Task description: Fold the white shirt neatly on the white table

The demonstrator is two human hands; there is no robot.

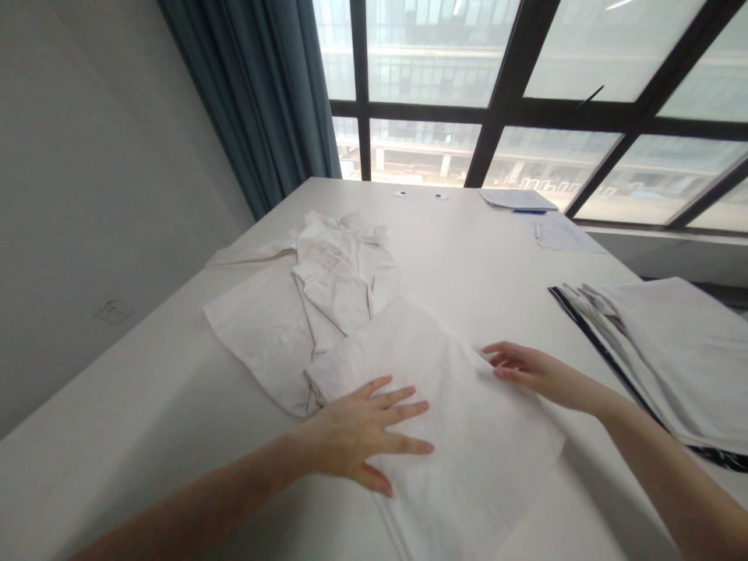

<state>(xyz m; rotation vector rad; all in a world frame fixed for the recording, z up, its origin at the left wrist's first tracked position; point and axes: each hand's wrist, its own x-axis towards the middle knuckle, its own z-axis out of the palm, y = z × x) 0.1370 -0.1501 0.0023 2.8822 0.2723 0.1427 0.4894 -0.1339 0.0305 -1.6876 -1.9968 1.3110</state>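
A white cloth garment (467,444) lies spread on the table just in front of me. My left hand (365,436) rests flat on its left part, fingers spread. At the right edge of the cloth is my right hand (523,370), its fingers loosely bent and the thumb apart from them, with the fingertips touching the fabric. Beyond, a crumpled white shirt (336,269) with a collar lies with one sleeve stretched to the left. The near cloth overlaps its lower end; whether the two are one piece I cannot tell.
A stack of folded white and dark clothes (683,351) sits at the table's right edge. Papers (517,199) with a blue pen (530,211) lie at the far right, and two small white pieces (441,196) near the far edge. A blue curtain (262,93) hangs beside the window.
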